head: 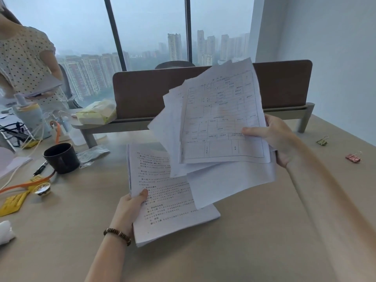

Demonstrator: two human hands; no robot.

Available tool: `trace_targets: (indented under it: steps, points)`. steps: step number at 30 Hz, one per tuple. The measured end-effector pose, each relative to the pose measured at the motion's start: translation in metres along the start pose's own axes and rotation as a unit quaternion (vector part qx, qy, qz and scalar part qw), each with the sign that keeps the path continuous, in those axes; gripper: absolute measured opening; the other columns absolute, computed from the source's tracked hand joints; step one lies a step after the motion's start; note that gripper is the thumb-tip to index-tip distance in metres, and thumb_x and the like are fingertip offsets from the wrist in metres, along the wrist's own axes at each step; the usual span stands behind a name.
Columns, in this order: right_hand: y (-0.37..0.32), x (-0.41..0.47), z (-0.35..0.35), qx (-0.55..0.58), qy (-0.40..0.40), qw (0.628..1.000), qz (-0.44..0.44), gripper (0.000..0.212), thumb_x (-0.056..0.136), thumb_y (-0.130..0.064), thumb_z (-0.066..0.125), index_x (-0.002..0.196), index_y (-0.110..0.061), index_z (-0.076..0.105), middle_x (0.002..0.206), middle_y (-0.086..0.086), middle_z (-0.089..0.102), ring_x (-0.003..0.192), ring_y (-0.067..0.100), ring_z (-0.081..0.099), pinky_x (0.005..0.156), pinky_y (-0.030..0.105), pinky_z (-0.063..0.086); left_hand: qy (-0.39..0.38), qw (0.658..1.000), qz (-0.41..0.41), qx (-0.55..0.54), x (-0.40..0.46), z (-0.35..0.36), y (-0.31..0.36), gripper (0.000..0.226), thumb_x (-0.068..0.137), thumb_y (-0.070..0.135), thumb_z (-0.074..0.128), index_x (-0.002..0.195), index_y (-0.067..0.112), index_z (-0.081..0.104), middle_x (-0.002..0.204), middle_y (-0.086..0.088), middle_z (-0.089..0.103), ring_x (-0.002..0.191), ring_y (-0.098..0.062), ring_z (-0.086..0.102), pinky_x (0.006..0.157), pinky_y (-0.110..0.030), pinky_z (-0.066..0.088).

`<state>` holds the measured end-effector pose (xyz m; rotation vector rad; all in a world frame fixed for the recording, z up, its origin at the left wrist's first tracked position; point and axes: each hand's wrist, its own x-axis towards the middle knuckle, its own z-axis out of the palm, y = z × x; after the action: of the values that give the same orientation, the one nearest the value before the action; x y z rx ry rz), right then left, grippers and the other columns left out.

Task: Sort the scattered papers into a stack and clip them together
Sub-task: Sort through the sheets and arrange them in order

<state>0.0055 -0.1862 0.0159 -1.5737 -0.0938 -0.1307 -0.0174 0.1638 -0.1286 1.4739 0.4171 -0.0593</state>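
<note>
My left hand [130, 210] grips a neat stack of printed text pages [162, 200] by its left edge, held low over the desk. My right hand [278, 139] holds a fanned, uneven bunch of papers [221, 123] by its right edge, raised above and partly overlapping the stack; the top sheet is a printed form with a table. Two binder clips lie on the desk to the right: a green-gold clip [322, 141] and a pink clip [354, 158].
A wooden desk [254, 241] with a brown divider panel [142, 92] at its back. On the left sit a black mug [61, 157], a pen [39, 168], an orange strap, yellow packets and a tissue pack [95, 115]. A person in a dotted top stands far left.
</note>
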Motion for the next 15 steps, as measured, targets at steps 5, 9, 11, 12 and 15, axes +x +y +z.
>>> trace_targets:
  steps: [5,9,11,12,15]
  points:
    - [0.020,0.001,0.006,0.036,0.002,0.999,0.032,0.030,0.089,-0.002,0.070,0.119,-0.006,0.068,0.109,0.010,0.078,0.095,0.029,0.077,0.077,0.041,0.064,-0.021,0.998,-0.010,-0.059,-0.003,-0.001,0.000,0.022,0.096,0.021,0.062,0.107,0.002,0.067,0.089,-0.016,0.078,0.078,-0.035,0.075,0.066,-0.042,0.061]
    - [0.056,-0.003,0.015,0.017,-0.030,0.995,0.092,0.035,0.087,-0.007,0.075,0.121,-0.007,0.067,0.112,0.012,0.077,0.096,0.030,0.076,0.080,0.043,0.063,-0.045,0.995,-0.001,-0.089,-0.010,0.003,0.007,0.038,0.093,0.043,0.059,0.108,0.009,0.066,0.086,-0.013,0.079,0.066,-0.027,0.076,0.049,-0.033,0.059]
    - [0.073,-0.007,0.021,-0.006,-0.049,0.991,0.122,0.040,0.083,-0.008,0.079,0.121,-0.009,0.067,0.109,0.010,0.078,0.094,0.029,0.077,0.076,0.040,0.063,-0.056,0.996,0.012,-0.067,-0.011,0.003,0.010,0.051,0.089,0.057,0.053,0.114,0.014,0.065,0.096,-0.013,0.078,0.070,-0.026,0.076,0.050,-0.031,0.058]
    - [0.080,-0.009,0.023,-0.007,-0.060,0.989,0.136,0.040,0.083,-0.008,0.079,0.122,-0.009,0.067,0.109,0.010,0.078,0.094,0.029,0.077,0.076,0.041,0.063,-0.060,0.996,0.017,-0.068,-0.010,0.003,0.010,0.053,0.088,0.059,0.052,0.115,0.016,0.065,0.100,-0.012,0.078,0.072,-0.025,0.077,0.052,-0.030,0.058]
    - [0.097,-0.012,0.030,-0.008,-0.080,0.982,0.173,0.035,0.090,-0.012,0.074,0.124,-0.013,0.067,0.111,0.009,0.078,0.099,0.030,0.076,0.089,0.047,0.061,-0.073,0.994,0.037,-0.065,-0.015,0.008,0.011,0.047,0.085,0.055,0.056,0.112,0.019,0.067,0.099,-0.004,0.079,0.081,-0.021,0.077,0.057,-0.028,0.060]
